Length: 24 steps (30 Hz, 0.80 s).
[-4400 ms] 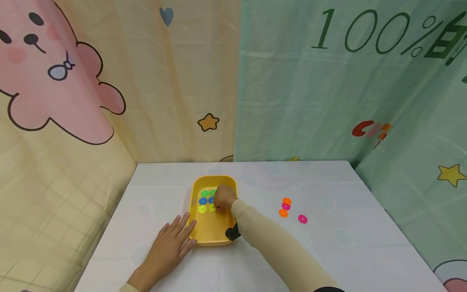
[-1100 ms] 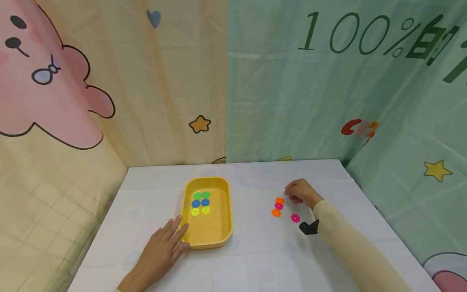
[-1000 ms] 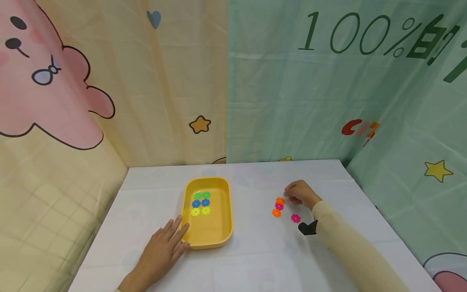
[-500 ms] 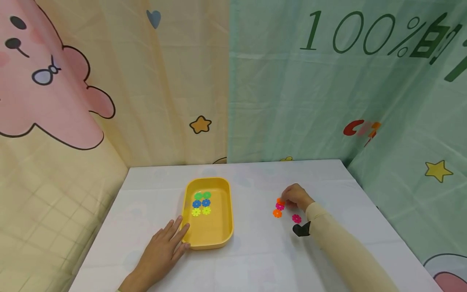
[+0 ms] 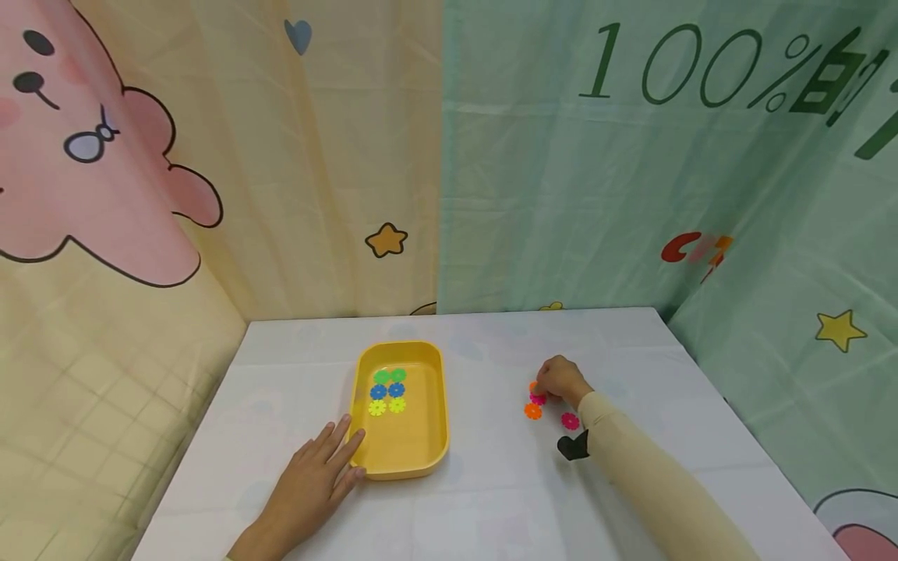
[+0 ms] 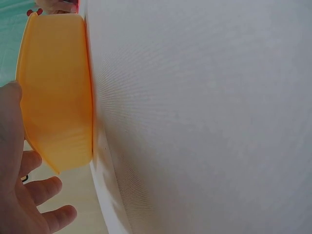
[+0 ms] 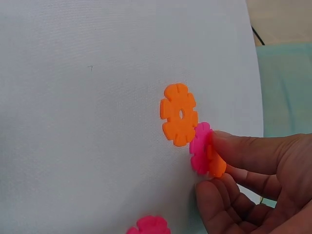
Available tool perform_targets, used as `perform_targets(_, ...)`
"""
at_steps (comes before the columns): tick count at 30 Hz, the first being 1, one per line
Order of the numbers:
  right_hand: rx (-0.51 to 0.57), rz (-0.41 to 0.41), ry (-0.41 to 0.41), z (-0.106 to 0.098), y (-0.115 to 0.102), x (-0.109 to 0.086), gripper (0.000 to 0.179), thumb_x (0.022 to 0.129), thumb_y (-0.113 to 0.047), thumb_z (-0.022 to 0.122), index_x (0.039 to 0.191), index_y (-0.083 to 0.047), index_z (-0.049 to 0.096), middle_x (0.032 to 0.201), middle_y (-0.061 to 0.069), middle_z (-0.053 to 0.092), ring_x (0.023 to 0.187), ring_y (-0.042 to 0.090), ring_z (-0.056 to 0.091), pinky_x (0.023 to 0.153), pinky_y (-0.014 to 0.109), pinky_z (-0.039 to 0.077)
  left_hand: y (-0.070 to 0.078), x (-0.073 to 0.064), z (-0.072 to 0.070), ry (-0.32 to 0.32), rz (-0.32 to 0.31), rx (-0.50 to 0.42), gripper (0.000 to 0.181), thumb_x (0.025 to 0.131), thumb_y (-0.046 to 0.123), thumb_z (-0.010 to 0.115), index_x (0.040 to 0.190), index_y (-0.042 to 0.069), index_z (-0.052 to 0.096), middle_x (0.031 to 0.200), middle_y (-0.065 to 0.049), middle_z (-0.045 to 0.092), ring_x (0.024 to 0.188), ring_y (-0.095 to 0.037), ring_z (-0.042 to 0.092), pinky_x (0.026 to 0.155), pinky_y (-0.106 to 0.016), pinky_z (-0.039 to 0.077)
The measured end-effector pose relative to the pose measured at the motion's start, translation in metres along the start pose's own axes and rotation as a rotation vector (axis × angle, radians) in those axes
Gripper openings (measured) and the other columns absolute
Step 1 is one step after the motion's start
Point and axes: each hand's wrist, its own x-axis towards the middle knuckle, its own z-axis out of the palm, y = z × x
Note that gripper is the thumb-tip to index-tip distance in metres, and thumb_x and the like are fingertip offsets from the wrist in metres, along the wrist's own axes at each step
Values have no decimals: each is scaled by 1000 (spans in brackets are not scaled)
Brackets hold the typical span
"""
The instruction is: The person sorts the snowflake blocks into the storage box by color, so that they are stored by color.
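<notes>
My right hand (image 5: 563, 379) has its thumb and fingers around the edges of an orange flower-shaped interlocking disc (image 7: 217, 163), which overlaps a pink disc (image 7: 200, 147). A second orange disc (image 5: 533, 411) lies flat beside them, and another pink disc (image 5: 570, 421) lies apart, nearer the wrist. At the left, my left hand (image 5: 309, 479) rests with spread fingers against the near left side of a yellow tray (image 5: 403, 460). Inside the tray, green discs (image 5: 398, 375), blue discs (image 5: 396, 389) and yellow discs (image 5: 397, 405) sit in pairs, in three rows.
The discs and tray are on a white-covered table (image 5: 484, 499). Patterned curtains (image 5: 337, 156) hang behind it and at both sides. A black tab (image 5: 573, 446) hangs from the right sleeve.
My right hand has gone from the tray to the loose discs on the right, then down and left onto the orange disc. The left hand stays at the tray.
</notes>
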Motion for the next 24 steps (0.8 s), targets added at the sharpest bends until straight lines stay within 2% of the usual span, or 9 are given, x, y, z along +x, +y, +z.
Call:
perform_targets(4,10,17,0,2,3,4,17,84,-7,80,88,-2,65,74,7,61,64,21,56,58,28,50,1,-1,-1,-5,0,-4,59,100,47,62,150,17,54,163,-10,37,146,-37,41,110,-60,40)
perform_targets(11,62,-5,-10,2,-4,2,10,87,-3,76,91,1,68,81,9,62,70,23,58,63,29,54,2,-2,-2,-9,-2,3,58,100,46,62,149,17,55,163,-10,38,145,-37,42,111,-60,40)
perform_targets(17,153,-16,-35,1,-12,0,11,95,-5,67,103,2,69,88,11,66,71,21,59,67,28,55,0,-1,-2,-10,-3,10,58,100,47,62,149,17,54,163,-11,37,145,-37,41,111,-60,40)
perform_targets(24,283,-60,-47,-1,-30,0,16,95,-1,65,108,7,69,93,11,68,73,19,63,72,30,60,0,0,0,-6,3,15,59,100,46,62,150,18,53,163,-10,36,146,-36,41,111,-60,40)
